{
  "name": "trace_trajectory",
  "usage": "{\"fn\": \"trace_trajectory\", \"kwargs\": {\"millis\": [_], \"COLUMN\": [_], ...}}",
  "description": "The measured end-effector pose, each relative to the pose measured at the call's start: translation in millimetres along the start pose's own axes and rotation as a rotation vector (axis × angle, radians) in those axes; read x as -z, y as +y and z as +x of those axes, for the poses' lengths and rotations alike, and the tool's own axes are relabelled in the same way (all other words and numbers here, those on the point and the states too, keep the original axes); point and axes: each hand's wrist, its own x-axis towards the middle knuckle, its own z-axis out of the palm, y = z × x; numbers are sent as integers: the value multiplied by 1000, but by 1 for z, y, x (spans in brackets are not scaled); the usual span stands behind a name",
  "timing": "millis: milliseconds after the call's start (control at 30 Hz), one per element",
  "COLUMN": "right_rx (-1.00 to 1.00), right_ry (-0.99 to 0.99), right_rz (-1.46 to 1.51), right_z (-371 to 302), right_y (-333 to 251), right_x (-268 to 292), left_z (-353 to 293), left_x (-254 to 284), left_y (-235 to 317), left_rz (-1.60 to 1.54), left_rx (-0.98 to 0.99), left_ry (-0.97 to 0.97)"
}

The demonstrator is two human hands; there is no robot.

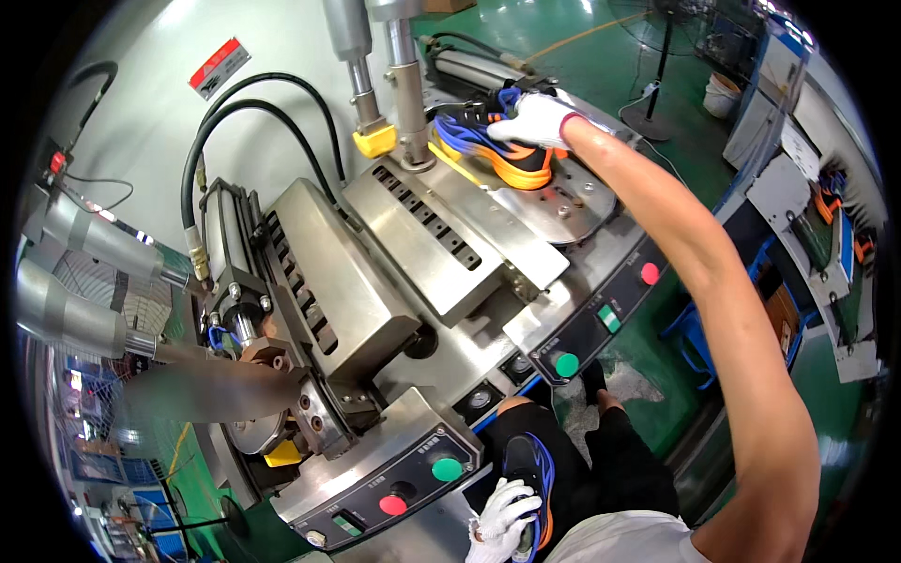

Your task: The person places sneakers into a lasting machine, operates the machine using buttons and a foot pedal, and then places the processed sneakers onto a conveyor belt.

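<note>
My right hand (537, 122), in a white glove with a red cuff, reaches to the far right station of a metal machine. It grips the upper of a blue, black and orange running shoe (479, 141), whose orange sole faces me beside a yellow pad. Low in the view, my left hand (504, 518), also white-gloved, holds a second running shoe (526, 460) over my lap. This one is dark with blue and orange along its side. My left fingers wrap across its upper, and their tips are partly hidden.
The machine's metal blocks (422, 244), black hoses (272, 94) and upright piston rods (404, 94) crowd the space ahead. Green and red buttons line its front panels (375, 497). A rack with shoes (826, 225), a blue stool (694, 347) and a fan (648, 122) stand rightward.
</note>
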Motion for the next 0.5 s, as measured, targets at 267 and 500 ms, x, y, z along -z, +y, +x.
{"fn": "trace_trajectory", "kwargs": {"millis": [267,500], "right_rx": [119,284], "right_ry": [127,258], "right_rz": [-229,-150], "right_z": [43,-52], "right_y": [-12,-43], "right_x": [-93,-54], "left_z": [-23,11], "left_x": [-22,0], "left_y": [-54,-18], "left_rz": [-458,24], "left_rx": [190,-159], "left_ry": [-33,42]}}
